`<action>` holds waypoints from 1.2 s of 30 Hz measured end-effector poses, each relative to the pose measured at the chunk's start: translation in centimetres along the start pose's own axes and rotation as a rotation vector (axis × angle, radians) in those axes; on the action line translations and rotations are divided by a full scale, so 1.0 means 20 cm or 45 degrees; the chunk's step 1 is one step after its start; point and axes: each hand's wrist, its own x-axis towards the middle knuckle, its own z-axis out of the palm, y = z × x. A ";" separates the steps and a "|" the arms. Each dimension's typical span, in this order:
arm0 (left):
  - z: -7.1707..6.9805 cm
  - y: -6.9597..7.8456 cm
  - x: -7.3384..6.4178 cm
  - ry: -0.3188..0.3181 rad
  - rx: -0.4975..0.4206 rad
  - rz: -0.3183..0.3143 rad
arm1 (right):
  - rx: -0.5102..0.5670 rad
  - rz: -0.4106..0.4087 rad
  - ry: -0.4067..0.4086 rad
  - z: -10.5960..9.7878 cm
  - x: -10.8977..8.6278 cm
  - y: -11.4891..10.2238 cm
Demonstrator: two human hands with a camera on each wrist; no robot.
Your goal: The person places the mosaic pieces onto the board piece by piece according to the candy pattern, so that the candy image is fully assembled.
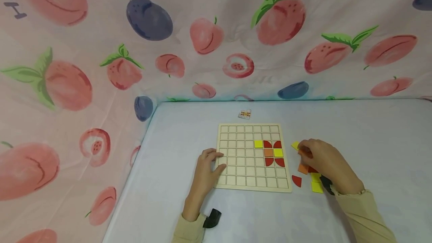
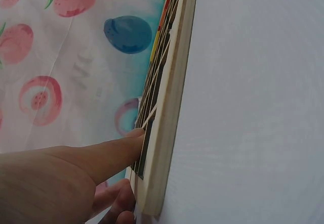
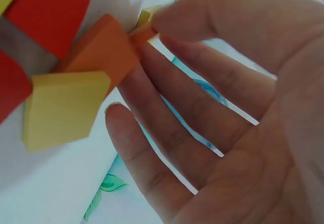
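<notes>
Head view: the right hand (image 1: 323, 160) pinches an orange tile (image 3: 145, 34), right of the grid board (image 1: 241, 170); in the right wrist view the tile's visible strip slants up toward the thumb. The left hand (image 1: 204, 167), fingers parted and relaxed, touches the board's left edge.

The head view is a bit dim and grey, with soft light on the desk (image 1: 179, 153) and a pale shadow beside the right sleeve (image 1: 362, 216). In the left wrist view, the left hand (image 2: 66, 178) looks dark. In the right wrist view, the right hand (image 3: 248, 168) is shady, the desk brighter, and the small orange piece (image 3: 143, 34) fuzzy.
</notes>
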 end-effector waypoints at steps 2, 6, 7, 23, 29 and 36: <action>0.00 0.00 0.00 0.003 -0.001 -0.003 | -0.008 -0.017 0.031 0.00 0.00 0.00; 0.00 0.01 0.00 0.009 -0.006 -0.007 | 0.004 0.006 0.028 -0.01 -0.01 0.00; 0.00 0.01 0.00 0.008 -0.006 -0.009 | 0.007 0.015 0.022 -0.01 -0.01 0.00; 0.00 0.01 0.00 0.014 0.014 -0.002 | 0.084 -0.022 0.045 -0.01 0.03 -0.10; 0.00 0.00 0.00 0.019 0.023 -0.009 | 0.086 -0.093 0.093 0.00 0.06 -0.17; 0.00 -0.01 0.00 0.015 0.018 -0.001 | 0.089 -0.188 0.135 0.01 0.08 -0.23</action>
